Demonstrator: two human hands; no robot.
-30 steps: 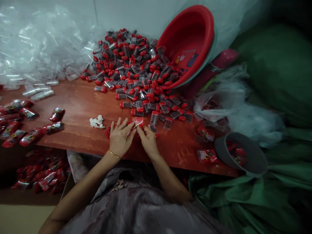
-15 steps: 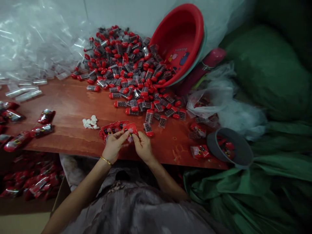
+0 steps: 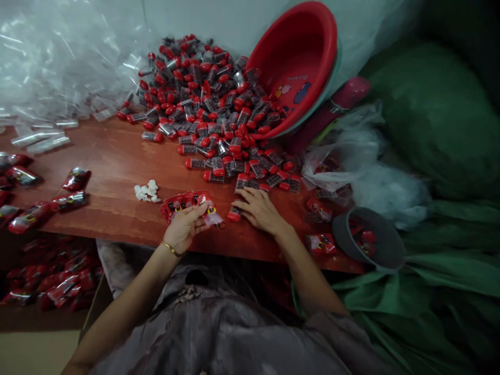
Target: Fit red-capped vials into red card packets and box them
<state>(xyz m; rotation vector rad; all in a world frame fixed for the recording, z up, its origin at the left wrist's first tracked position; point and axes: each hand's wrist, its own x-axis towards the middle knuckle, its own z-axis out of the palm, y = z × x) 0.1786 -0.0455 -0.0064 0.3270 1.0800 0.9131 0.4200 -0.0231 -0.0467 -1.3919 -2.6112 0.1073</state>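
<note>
My left hand (image 3: 186,227) is closed on a small clear wrapper (image 3: 211,214) with red print, held just above the near edge of the red-brown table (image 3: 113,172). A short stack of red printed wrappers (image 3: 183,202) lies right behind it. My right hand (image 3: 260,208) rests fingers down on the table, its fingertips on a red-capped clear tube (image 3: 235,213) at the near fringe of a big heap of such tubes (image 3: 211,104).
A red basin (image 3: 300,62) lies tipped against the wall behind the heap. Clear empty wrappers (image 3: 50,67) pile at the back left. Filled red packets (image 3: 74,179) lie at the left; a grey bowl (image 3: 371,242) sits at the right edge. Small white bits (image 3: 146,191) lie mid-table.
My right hand let go of the wrapper and moved right onto a tube at the heap's edge. My left hand kept the wrapper.
</note>
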